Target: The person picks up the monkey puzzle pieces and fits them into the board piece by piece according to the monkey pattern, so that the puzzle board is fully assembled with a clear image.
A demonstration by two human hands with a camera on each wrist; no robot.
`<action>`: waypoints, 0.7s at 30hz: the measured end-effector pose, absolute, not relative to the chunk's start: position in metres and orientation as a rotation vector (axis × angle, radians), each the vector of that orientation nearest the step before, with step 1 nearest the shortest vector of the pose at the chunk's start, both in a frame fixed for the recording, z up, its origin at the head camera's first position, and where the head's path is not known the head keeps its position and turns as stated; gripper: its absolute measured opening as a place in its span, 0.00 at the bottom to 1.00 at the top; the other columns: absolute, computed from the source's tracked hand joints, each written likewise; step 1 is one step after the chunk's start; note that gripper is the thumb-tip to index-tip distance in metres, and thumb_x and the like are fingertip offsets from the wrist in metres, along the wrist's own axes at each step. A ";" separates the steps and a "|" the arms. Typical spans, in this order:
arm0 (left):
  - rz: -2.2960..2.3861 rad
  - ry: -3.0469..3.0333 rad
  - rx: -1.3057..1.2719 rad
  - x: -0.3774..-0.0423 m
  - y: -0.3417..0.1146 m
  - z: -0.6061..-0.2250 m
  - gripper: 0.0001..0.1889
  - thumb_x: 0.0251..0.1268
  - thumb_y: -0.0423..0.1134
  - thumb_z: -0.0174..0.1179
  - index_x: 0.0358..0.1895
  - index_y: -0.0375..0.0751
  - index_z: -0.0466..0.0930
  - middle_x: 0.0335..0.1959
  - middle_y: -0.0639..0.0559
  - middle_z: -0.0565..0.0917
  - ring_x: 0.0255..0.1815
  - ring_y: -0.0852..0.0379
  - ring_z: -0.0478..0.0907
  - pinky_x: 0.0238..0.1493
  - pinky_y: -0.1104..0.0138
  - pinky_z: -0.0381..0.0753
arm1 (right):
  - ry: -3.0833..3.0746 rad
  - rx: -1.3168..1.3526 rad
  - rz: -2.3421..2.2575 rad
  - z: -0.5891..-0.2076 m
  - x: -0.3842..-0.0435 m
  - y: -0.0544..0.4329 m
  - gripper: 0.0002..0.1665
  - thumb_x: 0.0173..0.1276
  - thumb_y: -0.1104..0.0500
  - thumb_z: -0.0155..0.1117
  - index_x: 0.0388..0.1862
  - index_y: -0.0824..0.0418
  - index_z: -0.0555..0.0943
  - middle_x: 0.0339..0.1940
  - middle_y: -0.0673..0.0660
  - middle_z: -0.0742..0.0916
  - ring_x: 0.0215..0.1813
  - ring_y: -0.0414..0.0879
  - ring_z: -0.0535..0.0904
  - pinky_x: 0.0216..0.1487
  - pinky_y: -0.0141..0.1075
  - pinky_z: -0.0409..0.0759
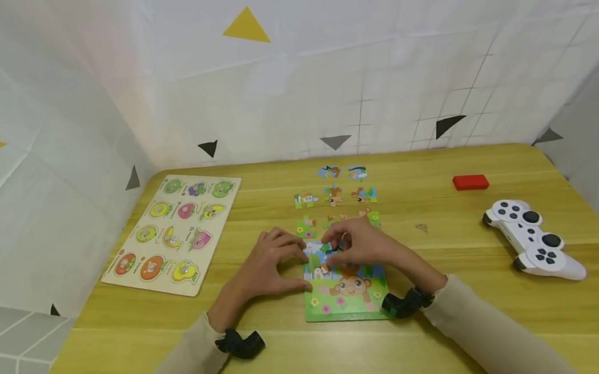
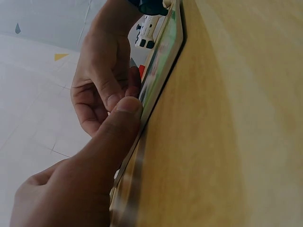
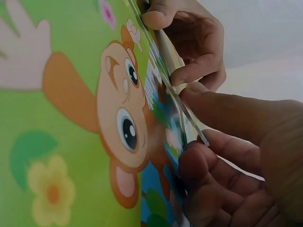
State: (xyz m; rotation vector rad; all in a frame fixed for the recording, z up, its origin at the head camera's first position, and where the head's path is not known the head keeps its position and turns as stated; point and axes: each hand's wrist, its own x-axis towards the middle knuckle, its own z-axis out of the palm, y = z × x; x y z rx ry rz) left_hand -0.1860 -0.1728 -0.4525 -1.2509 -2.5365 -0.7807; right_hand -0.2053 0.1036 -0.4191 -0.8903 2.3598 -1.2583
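A puzzle board [image 1: 348,312] with a monkey picture lies in front of me. Over its upper part my right hand [image 1: 362,241] pinches a puzzle piece [image 3: 191,118] between thumb and fingers; the piece shows as a thin tilted edge in the right wrist view. My left hand [image 1: 270,266] rests at the board's left edge, thumb and fingers spread apart along it. The left thumb [image 2: 120,123] touches the rim. Just beyond the board lie several loose puzzle pieces [image 1: 333,196] in rows, the nearest partly hidden by my right hand.
To the left lies a wooden fruit board [image 1: 180,263] with knobbed pieces. On the right are a white game controller [image 1: 531,238] and a red block [image 1: 471,182]. A white patterned sheet [image 1: 273,97] hangs behind the wooden table [image 1: 289,359].
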 end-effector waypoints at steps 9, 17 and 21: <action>-0.786 -2.550 -1.249 -0.186 -0.173 -0.453 0.23 0.47 0.69 0.74 0.42 0.61 0.85 0.55 0.61 0.83 0.58 0.60 0.71 0.54 0.58 0.64 | 2.495 -1.021 -1.023 -0.412 -0.198 0.098 0.21 0.61 0.57 0.79 0.51 0.60 0.84 0.41 0.54 0.86 0.27 0.37 0.76 0.35 0.31 0.78; -0.786 -2.544 -1.241 -0.185 -0.173 -0.452 0.23 0.47 0.69 0.74 0.42 0.62 0.85 0.55 0.61 0.83 0.58 0.61 0.71 0.52 0.59 0.63 | 2.658 -1.073 -0.808 -0.409 -0.193 0.093 0.21 0.60 0.49 0.79 0.49 0.56 0.86 0.39 0.49 0.84 0.33 0.38 0.73 0.39 0.33 0.73; -0.787 -2.551 -1.241 -0.185 -0.173 -0.452 0.23 0.48 0.69 0.74 0.42 0.62 0.85 0.55 0.61 0.83 0.57 0.61 0.71 0.51 0.59 0.63 | 2.689 -1.067 -0.759 -0.409 -0.192 0.093 0.23 0.60 0.47 0.78 0.52 0.54 0.86 0.40 0.49 0.83 0.34 0.38 0.73 0.38 0.33 0.73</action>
